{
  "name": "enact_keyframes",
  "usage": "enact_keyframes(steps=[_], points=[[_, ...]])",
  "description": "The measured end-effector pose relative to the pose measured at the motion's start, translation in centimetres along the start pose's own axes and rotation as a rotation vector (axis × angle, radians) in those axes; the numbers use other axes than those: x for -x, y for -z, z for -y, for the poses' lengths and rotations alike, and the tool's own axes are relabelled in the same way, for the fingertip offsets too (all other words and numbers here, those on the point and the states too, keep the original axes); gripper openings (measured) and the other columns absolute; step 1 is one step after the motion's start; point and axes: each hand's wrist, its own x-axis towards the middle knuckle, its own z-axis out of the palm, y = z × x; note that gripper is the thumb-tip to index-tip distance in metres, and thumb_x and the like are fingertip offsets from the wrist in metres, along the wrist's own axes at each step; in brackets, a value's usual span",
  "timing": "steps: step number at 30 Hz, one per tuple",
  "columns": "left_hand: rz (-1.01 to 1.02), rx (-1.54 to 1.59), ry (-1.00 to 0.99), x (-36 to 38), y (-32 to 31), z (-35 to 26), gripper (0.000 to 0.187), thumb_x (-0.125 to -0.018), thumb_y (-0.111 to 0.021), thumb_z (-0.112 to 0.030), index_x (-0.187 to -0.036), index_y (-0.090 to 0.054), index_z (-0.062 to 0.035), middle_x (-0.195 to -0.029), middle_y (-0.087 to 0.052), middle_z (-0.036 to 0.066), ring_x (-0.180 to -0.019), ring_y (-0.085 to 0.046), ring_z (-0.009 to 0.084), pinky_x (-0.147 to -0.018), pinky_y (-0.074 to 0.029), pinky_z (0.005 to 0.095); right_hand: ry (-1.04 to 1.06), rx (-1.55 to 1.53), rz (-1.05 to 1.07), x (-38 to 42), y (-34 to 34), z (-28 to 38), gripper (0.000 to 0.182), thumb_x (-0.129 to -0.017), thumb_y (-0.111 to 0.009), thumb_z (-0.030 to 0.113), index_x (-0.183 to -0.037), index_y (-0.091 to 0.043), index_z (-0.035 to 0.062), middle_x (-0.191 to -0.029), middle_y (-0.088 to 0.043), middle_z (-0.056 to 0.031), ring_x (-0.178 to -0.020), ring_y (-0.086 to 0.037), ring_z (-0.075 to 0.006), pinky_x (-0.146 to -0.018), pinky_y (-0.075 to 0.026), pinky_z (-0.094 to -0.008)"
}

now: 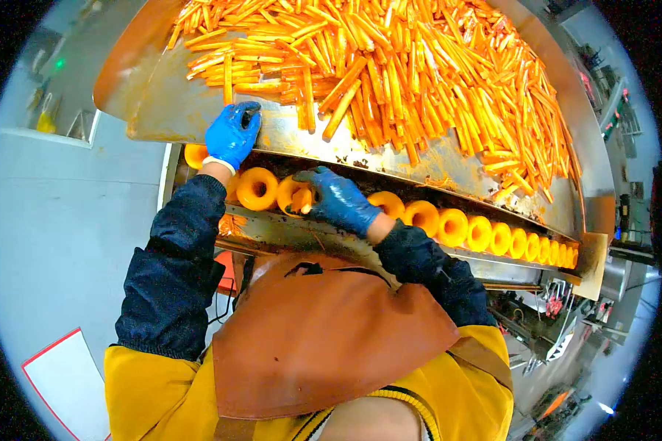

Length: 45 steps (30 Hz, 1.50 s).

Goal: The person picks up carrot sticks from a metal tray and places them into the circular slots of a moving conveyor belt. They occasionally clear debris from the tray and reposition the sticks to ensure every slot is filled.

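My left hand [233, 136], in a bright blue glove, is over the front edge of the metal tray [151, 110]. Its fingers are bent, with a gap between thumb and forefinger and nothing seen in it. One orange stick [228, 79] lies just beyond its fingertips. My right hand [338, 200], in a darker, stained blue glove, reaches into a yellow funnel-shaped cup [285, 192]. Short orange stick ends [301, 198] show in that cup at its fingertips, which close around them. Another yellow cup [257, 189] stands just to the left.
A large heap of orange sticks [404, 81] covers much of the tray. A row of yellow cups [452, 226] runs along a channel below the tray's edge, off to the right. Orange scraps [232, 224] lie on the ledge in front. A brown apron [324, 338] covers my front.
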Motion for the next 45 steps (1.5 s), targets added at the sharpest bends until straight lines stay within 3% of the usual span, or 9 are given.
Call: enact_keyframes(steps=[5,13,17,23,31,32,33,36,45], points=[[-0.023,0.039,-0.045,-0.1,0.4,-0.4,0.020,-0.081,-0.059,-0.028,-0.097,-0.065,-0.0173,-0.092,-0.063,0.010,-0.083,-0.061,0.0295,-0.073,-0.050,0.0370,0.149,0.274,-0.413,-3.9,6.0,-1.0,0.029,-0.078,-0.065,0.019,-0.107,-0.062,0.0132,-0.093,-0.062,-0.0128,-0.077,-0.061,-0.0299,-0.065,-0.050,-0.0372],[0.078,-0.006,0.023,-0.1,1.2,-1.2,0.024,-0.085,-0.056,-0.029,-0.100,-0.065,-0.0132,-0.098,-0.062,0.012,-0.089,-0.060,0.0307,-0.078,-0.049,0.0365,-0.029,0.922,-0.192,-9.6,6.2,-4.8,0.026,-0.076,-0.056,0.012,-0.102,-0.060,0.0141,-0.094,-0.059,-0.0108,-0.078,-0.061,-0.0294,-0.066,-0.051,-0.0400],[0.063,-0.006,0.001,-0.2,0.7,-0.8,0.024,-0.085,-0.057,-0.029,-0.101,-0.065,-0.0131,-0.098,-0.062,0.012,-0.090,-0.061,0.0307,-0.078,-0.049,0.0363,0.141,0.699,-0.225,-5.6,8.6,-2.4,0.019,-0.075,-0.060,0.011,-0.094,-0.063,0.0101,-0.088,-0.060,-0.0113,-0.076,-0.061,-0.0299,-0.066,-0.051,-0.0377],[-0.002,0.007,-0.005,0.0,0.3,-0.3,0.019,-0.082,-0.058,-0.030,-0.097,-0.065,-0.0190,-0.092,-0.063,0.009,-0.082,-0.062,0.0298,-0.072,-0.051,0.0372,0.050,-0.923,-0.083,0.9,4.6,0.4,0.025,-0.081,-0.058,0.003,-0.106,-0.060,0.0006,-0.099,-0.064,-0.0060,-0.087,-0.059,-0.0104,-0.078,-0.048,-0.0263],[0.120,-0.016,0.080,-0.1,0.9,-1.1,0.024,-0.085,-0.057,-0.029,-0.103,-0.064,-0.0147,-0.100,-0.062,0.012,-0.092,-0.060,0.0306,-0.080,-0.048,0.0363,-0.100,-0.755,-0.246,0.9,-0.6,-3.1,0.023,-0.080,-0.061,0.010,-0.100,-0.062,0.0001,-0.077,-0.066,-0.0087,-0.070,-0.058,-0.0109,-0.066,-0.049,-0.0276],[0.122,-0.014,0.078,-0.1,0.8,-1.0,0.024,-0.085,-0.057,-0.029,-0.103,-0.064,-0.0147,-0.100,-0.062,0.012,-0.092,-0.060,0.0306,-0.080,-0.048,0.0363,-0.210,-0.637,0.004,0.8,0.1,-3.0,0.036,-0.090,-0.055,0.017,-0.123,-0.052,0.0025,-0.105,-0.063,-0.0018,-0.086,-0.056,-0.0074,-0.075,-0.048,-0.0237],[0.104,-0.010,0.061,-0.1,0.6,-0.7,0.024,-0.085,-0.057,-0.029,-0.104,-0.064,-0.0152,-0.101,-0.062,0.012,-0.093,-0.060,0.0306,-0.080,-0.048,0.0364,0.109,-0.692,-0.083,-0.6,-0.9,-2.4,0.038,-0.089,-0.057,0.021,-0.123,-0.052,0.0042,-0.105,-0.064,-0.0072,-0.089,-0.058,-0.0130,-0.079,-0.048,-0.0273],[0.047,0.004,0.017,0.1,0.2,-0.4,0.022,-0.084,-0.058,-0.029,-0.101,-0.064,-0.0166,-0.097,-0.062,0.011,-0.088,-0.061,0.0300,-0.076,-0.049,0.0370,-0.033,-0.294,0.042,-1.8,-1.6,0.1,0.043,-0.086,-0.059,0.031,-0.120,-0.054,0.0048,-0.108,-0.062,-0.0170,-0.099,-0.059,-0.0259,-0.087,-0.046,-0.0348],[0.036,0.010,-0.027,0.0,0.0,-0.2,0.024,-0.084,-0.057,-0.030,-0.103,-0.065,-0.0163,-0.101,-0.062,0.011,-0.088,-0.062,0.0268,-0.079,-0.049,0.0353,0.016,0.027,0.144,0.7,11.2,-1.4,0.037,-0.083,-0.061,0.036,-0.106,-0.064,0.0076,-0.099,-0.065,-0.0155,-0.091,-0.064,-0.0272,-0.082,-0.049,-0.0347]])
